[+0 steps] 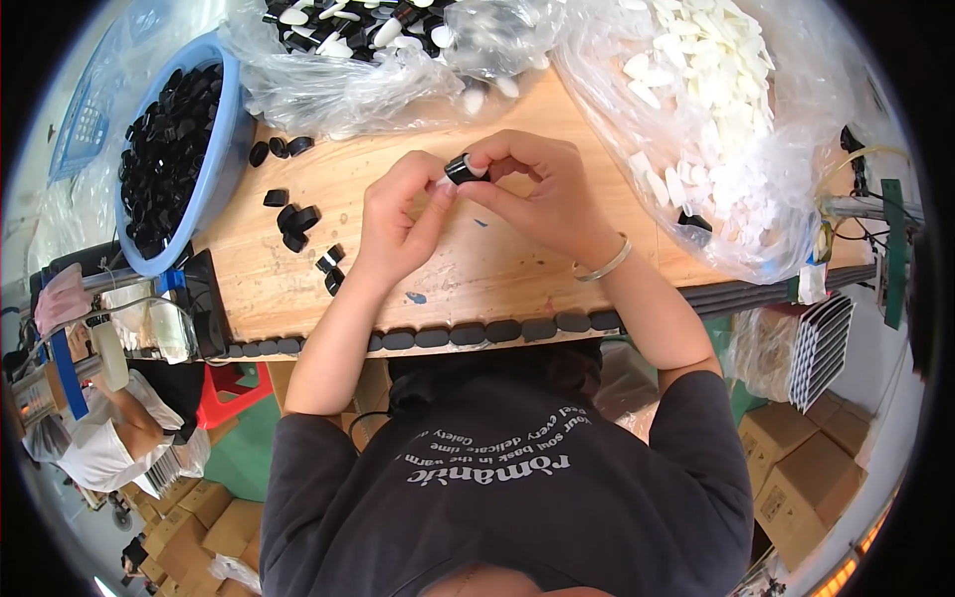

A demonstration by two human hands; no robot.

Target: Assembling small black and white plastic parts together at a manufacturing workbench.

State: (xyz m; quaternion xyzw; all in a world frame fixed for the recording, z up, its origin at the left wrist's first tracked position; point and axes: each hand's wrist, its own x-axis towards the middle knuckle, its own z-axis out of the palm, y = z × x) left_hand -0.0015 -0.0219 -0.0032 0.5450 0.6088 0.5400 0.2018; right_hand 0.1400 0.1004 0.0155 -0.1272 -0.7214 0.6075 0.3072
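Note:
My left hand (pixel 398 214) and my right hand (pixel 545 189) meet above the wooden table. Between their fingertips is a small glossy black cap (pixel 459 170), pinched from both sides. A pale bit shows at its right end, under my right fingers, too small to make out. Several loose black caps (pixel 296 219) lie on the table to the left of my left hand, some on their sides. Past my hands, a clear plastic bag (pixel 338 85) holds black caps mixed with white oval pieces. White oval pieces (pixel 716 80) fill another clear bag at the right.
A blue basin (pixel 237 119) heaped with black caps stands at the left. Dark padded blocks (pixel 468 333) line the table's near edge. A red stool (pixel 231 396) and a person in a white top (pixel 104 443) are at the lower left. Cardboard boxes (pixel 811 478) sit at the lower right.

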